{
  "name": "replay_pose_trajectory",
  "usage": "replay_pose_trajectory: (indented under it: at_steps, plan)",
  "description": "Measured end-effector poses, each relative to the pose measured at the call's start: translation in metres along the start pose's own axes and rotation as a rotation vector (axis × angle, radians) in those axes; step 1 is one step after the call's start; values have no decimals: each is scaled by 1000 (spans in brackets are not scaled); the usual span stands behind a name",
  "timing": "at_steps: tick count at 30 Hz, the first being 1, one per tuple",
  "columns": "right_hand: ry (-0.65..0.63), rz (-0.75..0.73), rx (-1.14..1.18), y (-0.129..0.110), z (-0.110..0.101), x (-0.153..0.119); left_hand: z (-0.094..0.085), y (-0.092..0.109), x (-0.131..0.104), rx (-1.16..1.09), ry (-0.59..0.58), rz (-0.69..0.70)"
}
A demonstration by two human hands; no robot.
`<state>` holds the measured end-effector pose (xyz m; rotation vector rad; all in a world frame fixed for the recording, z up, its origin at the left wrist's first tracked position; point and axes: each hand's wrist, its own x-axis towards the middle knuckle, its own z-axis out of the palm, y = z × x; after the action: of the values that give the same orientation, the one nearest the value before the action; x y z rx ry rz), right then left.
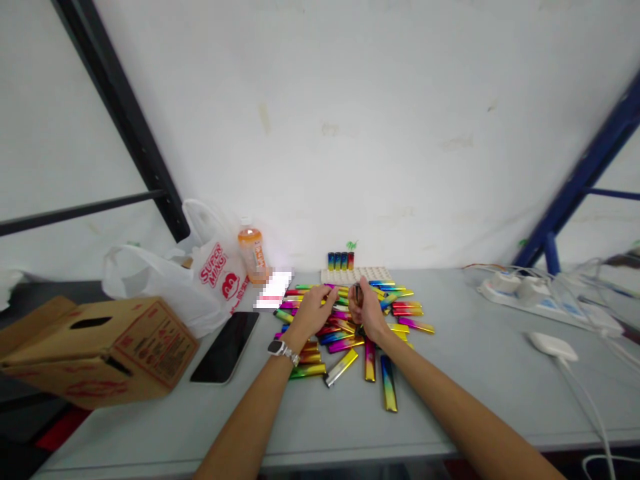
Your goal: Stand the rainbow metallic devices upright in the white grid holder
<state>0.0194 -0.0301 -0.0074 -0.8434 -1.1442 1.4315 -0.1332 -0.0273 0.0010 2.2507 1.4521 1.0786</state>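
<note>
Many slim, shiny lighters in rainbow gradients lie heaped on the grey table in front of me, among them a yellow and silver lighter point(342, 368) and a blue and gold lighter point(389, 383). My left hand point(314, 311) is over the left side of the heap, its fingers bent together; what is between the fingertips cannot be made out. My right hand point(369, 312) is closed around a lighter point(357, 292), whose dark end shows by the thumb. Behind the hands lies a white holed tray point(377, 273), with several lighters point(341, 261) upright at its left end.
To the left are a cardboard box point(100, 347), a white plastic bag point(155, 280), a black phone point(226, 348) and an orange drink bottle point(253, 253). A power strip point(550, 307) with cables and a white charger point(553, 346) lie right. A wall stands behind.
</note>
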Motion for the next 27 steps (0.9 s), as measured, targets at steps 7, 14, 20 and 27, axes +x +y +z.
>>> replay_pose_trajectory:
  at_steps: [7,14,20,27]
  plan:
    - [-10,-249,-240,-3,-1,8,-7,-6,-1,106,-56,50]
    - [64,-449,-652,-7,-13,41,-10,-12,-4,218,-96,32]
    - [-14,-579,-748,-15,-3,89,-10,-14,-4,225,-112,30]
    - [-104,-625,-978,-22,4,143,-21,-23,-4,227,-114,-21]
